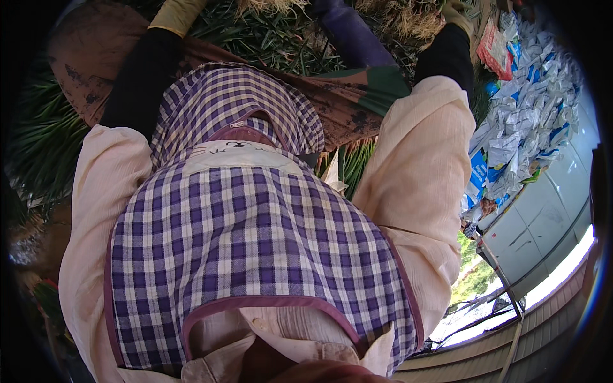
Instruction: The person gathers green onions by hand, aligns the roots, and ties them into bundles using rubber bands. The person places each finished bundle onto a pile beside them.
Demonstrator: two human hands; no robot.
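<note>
My left hand [181,14] wears a yellowish work glove at the top edge. Its fingers are cut off there, beside long dark-green leafy plants [249,41]. At the upper right, my right hand [458,18], gloved the same, looks curled closed. It is next to a clump of plants with pale stringy roots [408,29]; what its fingers hold, if anything, is hidden. Another bundle of pale roots [271,5] shows at the top middle. Both of my arms reach forward in black sleeve covers.
A mud-stained brown cloth [96,57] spreads across my lap, under a purple checked apron [255,236]. A purple boot-like shape [357,35] crosses the plants. More green leaves [51,134] lie at left. Many crumpled silver-and-blue wrappers [517,108] fill the right, near a red-and-white packet [495,51].
</note>
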